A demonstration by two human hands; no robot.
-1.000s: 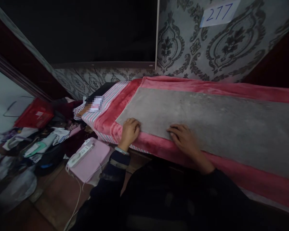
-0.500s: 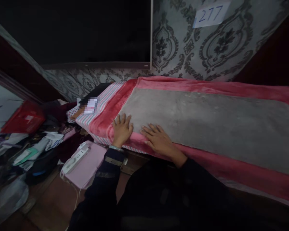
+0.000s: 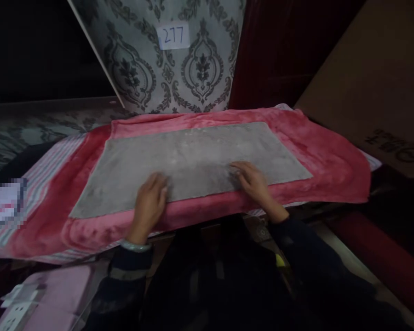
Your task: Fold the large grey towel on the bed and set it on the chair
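A grey rectangular cloth (image 3: 200, 154) lies flat over a pink-red plush blanket (image 3: 334, 161), whose border shows all round it. Near the cloth's front edge, my left hand (image 3: 149, 202) is over the grey surface with its fingers slightly bent and nothing in them. My right hand (image 3: 251, 181) is farther right, fingers stretched out over the same cloth. Whether the fingertips press on it or hover just above is hard to tell. Under the blanket a striped cloth (image 3: 57, 165) shows at the left end.
Behind stand a patterned wall with a paper marked 277 (image 3: 174, 35) and a dark screen (image 3: 37, 50). A large cardboard box (image 3: 376, 92) rises at the right. Lower left, a power strip (image 3: 19, 310) rests on a pink box (image 3: 71, 287).
My view has turned right, bringing the cloth's right end and the cardboard box into sight. Both hands have shifted right along the cloth, and the right hand is farther from the left.
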